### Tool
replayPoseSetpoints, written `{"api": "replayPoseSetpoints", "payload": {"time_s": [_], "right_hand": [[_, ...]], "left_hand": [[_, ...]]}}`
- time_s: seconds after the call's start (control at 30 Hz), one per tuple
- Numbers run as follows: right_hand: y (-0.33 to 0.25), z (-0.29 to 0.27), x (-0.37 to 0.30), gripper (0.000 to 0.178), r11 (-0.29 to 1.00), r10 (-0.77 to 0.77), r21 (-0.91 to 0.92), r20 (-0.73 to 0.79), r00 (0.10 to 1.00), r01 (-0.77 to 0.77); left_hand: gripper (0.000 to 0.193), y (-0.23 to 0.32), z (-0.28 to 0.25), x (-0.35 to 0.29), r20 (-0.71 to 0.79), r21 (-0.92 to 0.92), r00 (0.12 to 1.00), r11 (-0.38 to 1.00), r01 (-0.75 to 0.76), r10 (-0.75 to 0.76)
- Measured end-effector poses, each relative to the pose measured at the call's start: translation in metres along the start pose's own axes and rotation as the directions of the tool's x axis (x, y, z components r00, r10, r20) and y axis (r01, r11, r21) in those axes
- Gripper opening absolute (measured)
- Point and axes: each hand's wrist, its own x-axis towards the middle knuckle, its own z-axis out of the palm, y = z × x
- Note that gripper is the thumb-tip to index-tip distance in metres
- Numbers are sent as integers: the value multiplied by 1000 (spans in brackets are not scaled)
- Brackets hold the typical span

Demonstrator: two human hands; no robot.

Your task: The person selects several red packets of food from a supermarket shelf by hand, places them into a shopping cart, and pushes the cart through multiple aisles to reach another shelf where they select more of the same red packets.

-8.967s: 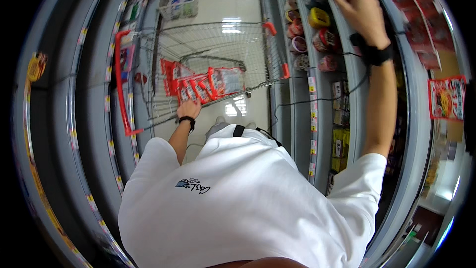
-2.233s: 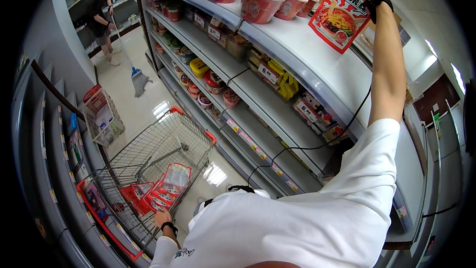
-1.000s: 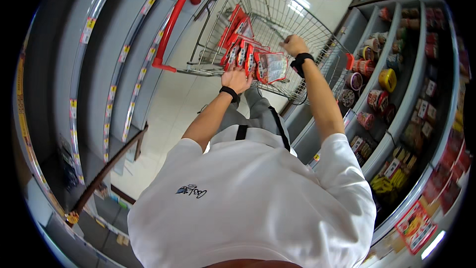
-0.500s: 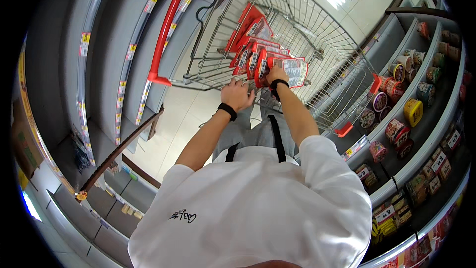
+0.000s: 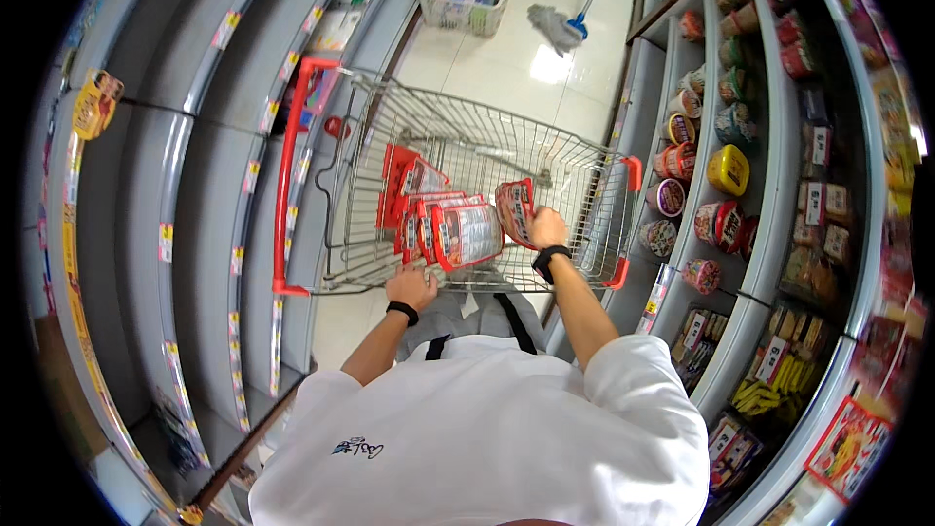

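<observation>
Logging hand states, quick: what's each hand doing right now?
Left hand: at the near rim of the shopping cart; grip cannot be told.
Right hand: closed, holding a red packet.

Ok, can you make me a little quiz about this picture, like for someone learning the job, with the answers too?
1. Which of the person's hands is holding a packet?
2. True or false: the mop is inside the cart.
3. The cart's handle is: A) blue, B) red, C) yellow.

Key:
1. The right hand.
2. False; it is on the floor beyond the cart.
3. B.
</observation>
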Motion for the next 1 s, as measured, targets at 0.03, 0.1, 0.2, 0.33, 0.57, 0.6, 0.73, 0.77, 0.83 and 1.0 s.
{"api": "replayPoseSetpoints", "payload": {"time_s": [0.03,0.1,0.2,0.33,0.57,0.6,0.73,0.77,0.83,1.0], "right_hand": [[10,-13,-5,25,1000,-8,3,-31,999,8],[16,-52,-29,23,997,-28,73,-115,993,36],[28,-95,-72,16,982,-140,54,-444,885,183],[37,-160,-135,7,974,-212,-101,-711,671,201],[51,-288,-273,9,952,-273,-304,-895,352,-36],[52,-307,-297,9,941,-284,-327,-904,320,-91],[52,-373,-385,9,866,-334,-381,-923,192,-325],[51,-388,-409,9,847,-318,-358,-934,166,-392],[59,-417,-461,10,797,-358,-348,-930,79,-494],[58,-489,-547,16,808,-297,-213,-952,-68,-549]], "left_hand": [[43,2,0,5,22,67,1000,998,2,-3],[41,3,-7,7,22,100,1000,995,0,-2],[37,2,-5,6,-84,3,995,999,-44,45],[36,1,0,8,-76,30,995,997,-64,66],[46,-2,9,9,-183,12,977,994,-108,108],[47,2,1,6,-130,16,986,995,-100,101],[52,-5,7,11,-86,101,986,985,-136,145],[53,-4,4,10,-42,95,991,988,-121,126],[54,6,-13,-2,-23,69,993,991,-113,115],[53,-19,21,26,-22,91,990,986,-137,139]]}}
